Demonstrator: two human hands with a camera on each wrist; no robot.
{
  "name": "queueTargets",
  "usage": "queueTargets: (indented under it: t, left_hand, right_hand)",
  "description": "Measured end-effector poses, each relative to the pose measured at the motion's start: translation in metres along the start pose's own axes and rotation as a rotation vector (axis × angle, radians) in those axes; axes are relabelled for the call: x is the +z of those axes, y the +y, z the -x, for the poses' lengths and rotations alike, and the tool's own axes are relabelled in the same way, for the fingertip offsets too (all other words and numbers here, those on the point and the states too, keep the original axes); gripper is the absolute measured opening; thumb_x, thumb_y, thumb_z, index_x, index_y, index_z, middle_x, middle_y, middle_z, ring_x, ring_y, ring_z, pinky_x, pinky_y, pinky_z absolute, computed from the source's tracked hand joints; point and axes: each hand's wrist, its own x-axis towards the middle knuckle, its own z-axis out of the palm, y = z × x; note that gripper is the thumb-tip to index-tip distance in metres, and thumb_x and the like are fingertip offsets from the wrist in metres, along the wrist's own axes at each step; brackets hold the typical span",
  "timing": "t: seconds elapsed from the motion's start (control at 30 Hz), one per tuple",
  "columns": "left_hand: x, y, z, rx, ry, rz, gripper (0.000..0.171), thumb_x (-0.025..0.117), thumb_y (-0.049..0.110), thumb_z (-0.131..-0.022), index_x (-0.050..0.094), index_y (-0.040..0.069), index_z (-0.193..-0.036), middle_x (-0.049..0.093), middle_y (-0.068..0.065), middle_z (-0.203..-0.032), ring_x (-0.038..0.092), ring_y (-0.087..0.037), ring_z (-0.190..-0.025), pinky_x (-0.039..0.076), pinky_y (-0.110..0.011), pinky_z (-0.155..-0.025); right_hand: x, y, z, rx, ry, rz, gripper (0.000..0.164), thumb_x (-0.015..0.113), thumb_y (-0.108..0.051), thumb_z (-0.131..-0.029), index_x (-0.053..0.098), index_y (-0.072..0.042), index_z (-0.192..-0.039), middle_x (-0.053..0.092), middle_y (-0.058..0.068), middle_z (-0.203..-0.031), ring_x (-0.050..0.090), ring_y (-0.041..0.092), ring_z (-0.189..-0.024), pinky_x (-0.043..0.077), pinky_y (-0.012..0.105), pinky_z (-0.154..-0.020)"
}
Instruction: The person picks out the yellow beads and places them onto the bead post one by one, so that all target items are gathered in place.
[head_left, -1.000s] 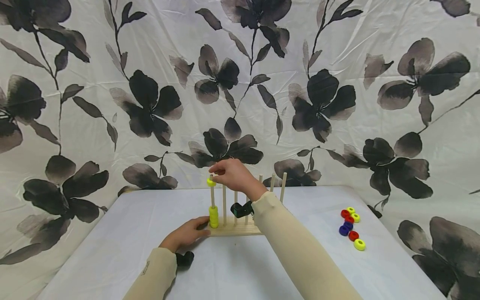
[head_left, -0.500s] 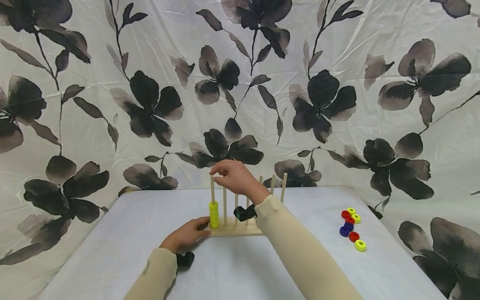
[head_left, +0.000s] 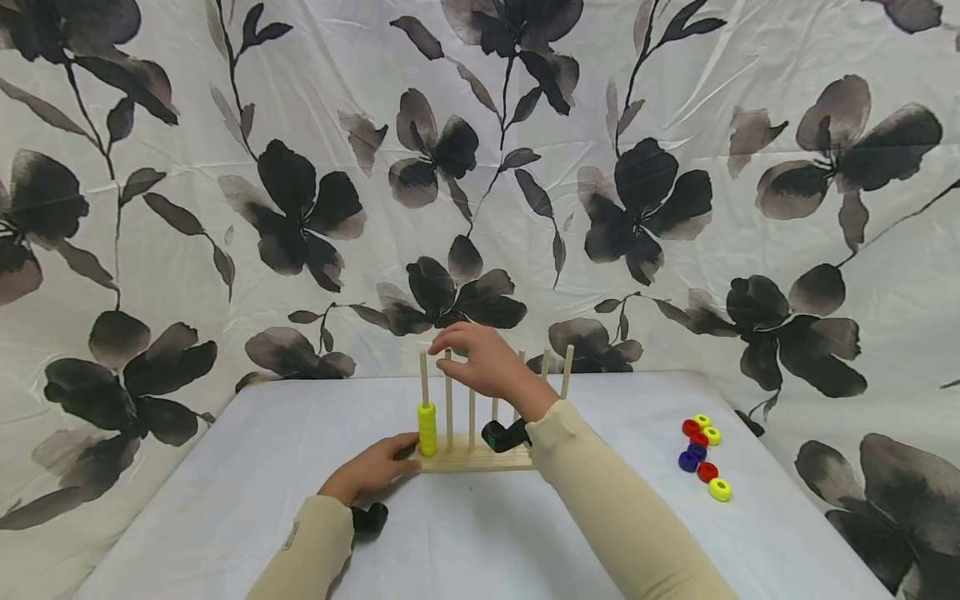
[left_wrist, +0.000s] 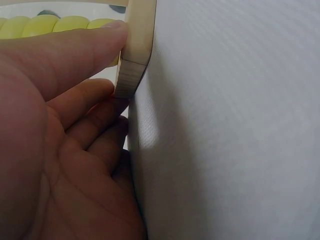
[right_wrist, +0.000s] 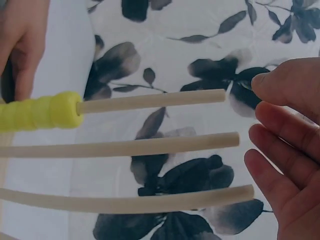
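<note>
A wooden peg rack (head_left: 480, 461) stands mid-table with several upright pegs. A stack of yellow rings (head_left: 427, 428) sits low on its leftmost peg (right_wrist: 150, 100). My left hand (head_left: 396, 457) grips the left end of the rack's base (left_wrist: 136, 47), thumb along one face and fingers against the end. My right hand (head_left: 459, 348) hovers over the peg tops with its fingers (right_wrist: 280, 131) spread and nothing in them. They are just past the peg tips and apart from them.
Several loose red, yellow and blue rings (head_left: 702, 455) lie in a cluster on the white table (head_left: 247, 450) to the right. A flower-patterned sheet hangs behind the table. Black wrist cameras sit under both sleeves.
My right hand let go of a yellow ring at the leftmost peg's top; the ring slid down onto the stack. The hand then opened and drifted right. My left hand stayed put.
</note>
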Motion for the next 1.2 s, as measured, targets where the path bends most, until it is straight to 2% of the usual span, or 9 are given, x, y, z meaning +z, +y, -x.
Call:
queueTargets:
  t: [0.3, 0.57, 0.93, 1.2]
  left_hand:
    - [0.001, -0.002, -0.001, 0.009, 0.011, -0.013, 0.062, 0.067, 0.033, -0.090, 0.045, 0.015, -0.146, 0.044, -0.011, -0.151, 0.032, -0.039, -0.143, 0.025, -0.062, -0.115]
    - [0.003, -0.004, -0.003, 0.023, 0.000, -0.017, 0.062, 0.065, 0.031, -0.092, 0.043, 0.013, -0.147, 0.042, -0.012, -0.152, 0.032, -0.038, -0.143, 0.025, -0.061, -0.115]
    - [0.000, -0.001, 0.000, 0.016, 0.004, -0.018, 0.061, 0.064, 0.029, -0.092, 0.042, 0.014, -0.147, 0.041, -0.013, -0.152, 0.031, -0.039, -0.144, 0.024, -0.062, -0.115]
    - [0.002, -0.002, -0.001, -0.001, -0.001, -0.002, 0.063, 0.065, 0.031, -0.091, 0.042, 0.015, -0.147, 0.041, -0.012, -0.153, 0.030, -0.039, -0.144, 0.023, -0.063, -0.115]
  right_hand:
    - [-0.009, 0.002, 0.019, -0.031, 0.047, -0.028, 0.015, 0.066, -0.016, -0.092, 0.072, -0.017, -0.105, 0.068, -0.001, -0.114, 0.063, 0.017, -0.109, 0.055, 0.037, -0.090]
    - [-0.013, 0.007, 0.039, -0.028, 0.065, 0.026, 0.014, 0.066, -0.018, -0.092, 0.072, -0.018, -0.104, 0.068, -0.002, -0.114, 0.063, 0.017, -0.109, 0.054, 0.036, -0.093]
    - [-0.023, 0.020, 0.070, 0.005, 0.074, 0.012, 0.016, 0.065, -0.017, -0.092, 0.072, -0.018, -0.107, 0.068, -0.001, -0.116, 0.062, 0.018, -0.114, 0.053, 0.040, -0.097]
    - [-0.027, 0.032, 0.092, -0.017, 0.094, 0.032, 0.017, 0.067, -0.017, -0.091, 0.072, -0.015, -0.107, 0.070, -0.002, -0.110, 0.062, 0.021, -0.115, 0.049, 0.044, -0.102]
